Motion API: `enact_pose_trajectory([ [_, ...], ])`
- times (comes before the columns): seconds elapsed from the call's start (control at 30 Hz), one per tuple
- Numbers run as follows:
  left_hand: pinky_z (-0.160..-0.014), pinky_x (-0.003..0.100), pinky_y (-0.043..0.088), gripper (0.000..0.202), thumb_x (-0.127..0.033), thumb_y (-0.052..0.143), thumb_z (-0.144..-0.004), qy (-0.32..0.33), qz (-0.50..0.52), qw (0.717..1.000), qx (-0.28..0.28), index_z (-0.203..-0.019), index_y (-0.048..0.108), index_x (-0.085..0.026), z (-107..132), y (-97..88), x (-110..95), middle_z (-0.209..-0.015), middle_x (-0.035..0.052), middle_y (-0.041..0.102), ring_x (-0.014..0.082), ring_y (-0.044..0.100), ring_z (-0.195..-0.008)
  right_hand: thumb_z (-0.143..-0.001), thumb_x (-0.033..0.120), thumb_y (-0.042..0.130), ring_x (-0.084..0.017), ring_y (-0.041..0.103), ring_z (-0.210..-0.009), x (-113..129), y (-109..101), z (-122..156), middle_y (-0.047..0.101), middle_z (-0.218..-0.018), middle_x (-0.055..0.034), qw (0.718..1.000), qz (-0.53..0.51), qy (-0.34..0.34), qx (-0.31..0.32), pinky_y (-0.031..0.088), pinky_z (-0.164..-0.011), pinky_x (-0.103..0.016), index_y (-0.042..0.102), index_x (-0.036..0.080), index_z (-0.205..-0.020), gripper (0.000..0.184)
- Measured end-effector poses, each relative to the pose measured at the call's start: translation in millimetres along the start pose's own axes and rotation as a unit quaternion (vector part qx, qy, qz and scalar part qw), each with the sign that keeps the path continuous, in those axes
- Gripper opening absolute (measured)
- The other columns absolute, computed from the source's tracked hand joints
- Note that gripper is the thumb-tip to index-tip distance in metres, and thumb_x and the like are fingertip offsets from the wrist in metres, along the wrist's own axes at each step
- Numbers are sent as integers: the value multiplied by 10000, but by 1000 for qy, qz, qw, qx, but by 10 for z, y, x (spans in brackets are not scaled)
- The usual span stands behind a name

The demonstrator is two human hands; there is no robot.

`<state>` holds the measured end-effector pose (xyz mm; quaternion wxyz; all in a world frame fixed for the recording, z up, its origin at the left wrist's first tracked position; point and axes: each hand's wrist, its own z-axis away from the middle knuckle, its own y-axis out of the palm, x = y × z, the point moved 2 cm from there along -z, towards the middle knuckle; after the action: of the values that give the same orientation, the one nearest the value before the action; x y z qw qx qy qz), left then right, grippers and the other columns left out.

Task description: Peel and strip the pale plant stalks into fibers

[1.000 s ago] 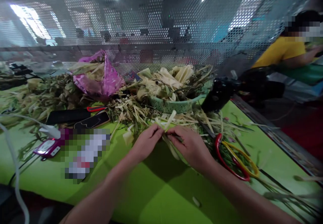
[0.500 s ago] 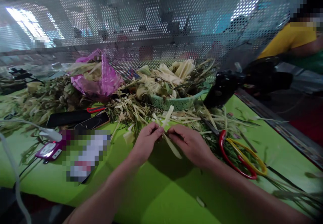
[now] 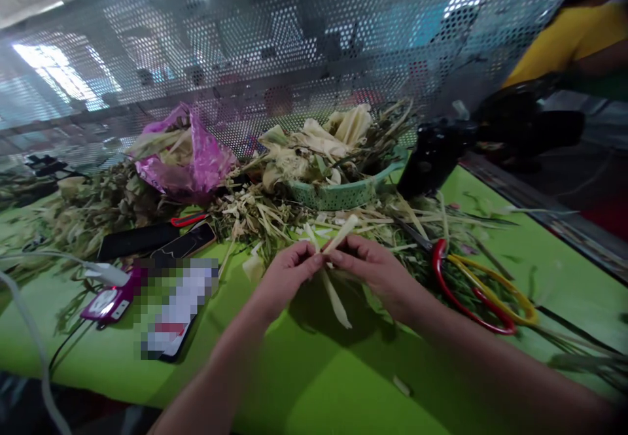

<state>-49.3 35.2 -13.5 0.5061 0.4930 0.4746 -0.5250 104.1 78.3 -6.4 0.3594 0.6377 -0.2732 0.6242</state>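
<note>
My left hand [image 3: 289, 275] and my right hand [image 3: 375, 271] meet above the green tabletop, thumbs and fingers pinched close together. Between them are pale husk strips [image 3: 336, 301] that cross at my fingertips. One end points down toward me, and two ends stick up beyond the fingers. How the strips join is hidden by my fingers. To the right of my right hand lie scissors [image 3: 444, 278] with one red and one yellow handle, resting on green plant strands. Behind my hands, cut stalks and pale scraps [image 3: 260, 212] are scattered.
A green plastic basket [image 3: 338, 196] heaped with dry husks stands behind, beside a pink plastic bag [image 3: 210, 167]. Phones [image 3: 184, 242], a red cutter [image 3: 189, 219] and a purple power strip [image 3: 110, 301] lie left. A black device [image 3: 434, 157] stands right; a person in yellow [image 3: 569, 39] sits beyond.
My hands have come closer together, the right one moving in to the crossing point. The lower strip end now hangs more steeply, and the upper end leans further right. The view has shifted slightly.
</note>
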Motion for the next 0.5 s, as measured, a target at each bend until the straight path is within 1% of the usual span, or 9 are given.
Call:
enact_pose_trajectory([
  [0.07, -610, 210, 326, 236, -396, 589, -808, 11, -40, 999, 12, -798, 571, -161, -6, 24, 15, -709, -18, 492, 96, 421, -656, -750, 394, 690, -180, 628, -810, -23, -23, -11, 681, -854, -31, 999, -29, 9, -25, 498, -773, -337, 663, 197, -911, 255],
  [0.13, -681, 228, 368, 212, -369, 588, -809, 32, -51, 998, 13, -879, 579, -169, -18, 40, 33, -805, 5, 546, 119, 472, -739, -727, 391, 711, -178, 623, -800, -42, -55, -23, 686, -842, -33, 999, -5, -5, -47, 496, -770, -333, 679, 191, -880, 254],
  [0.2, -724, 244, 384, 214, -345, 612, -791, 54, -66, 996, -4, -912, 578, -172, -31, 41, 50, -859, 20, 564, 137, 493, -789, -730, 391, 706, -177, 614, -782, -53, -87, -31, 685, -823, -38, 997, 39, -24, -66, 491, -739, -321, 682, 181, -856, 246],
  [0.3, -728, 248, 388, 203, -342, 627, -779, 70, -97, 992, -34, -880, 585, -171, -33, 37, 61, -849, 23, 560, 142, 493, -791, -751, 397, 679, -169, 595, -729, -42, -114, -33, 672, -776, -36, 992, 82, -41, -86, 475, -663, -297, 679, 172, -832, 239],
  [0.4, -703, 241, 388, 200, -359, 610, -788, 64, -73, 995, -28, -857, 579, -173, -6, 57, 47, -806, 8, 550, 131, 485, -751, -745, 392, 678, -157, 577, -687, -8, -114, -25, 660, -738, -27, 989, 95, -52, -99, 456, -627, -280, 677, 168, -801, 231],
  [0.5, -684, 228, 380, 193, -358, 596, -797, 45, -37, 998, -20, -859, 574, -177, 34, 89, 18, -783, -6, 532, 120, 472, -731, -747, 378, 674, -151, 569, -675, 7, -111, -26, 651, -717, -16, 987, 105, -63, -103, 445, -628, -274, 671, 171, -780, 210],
])
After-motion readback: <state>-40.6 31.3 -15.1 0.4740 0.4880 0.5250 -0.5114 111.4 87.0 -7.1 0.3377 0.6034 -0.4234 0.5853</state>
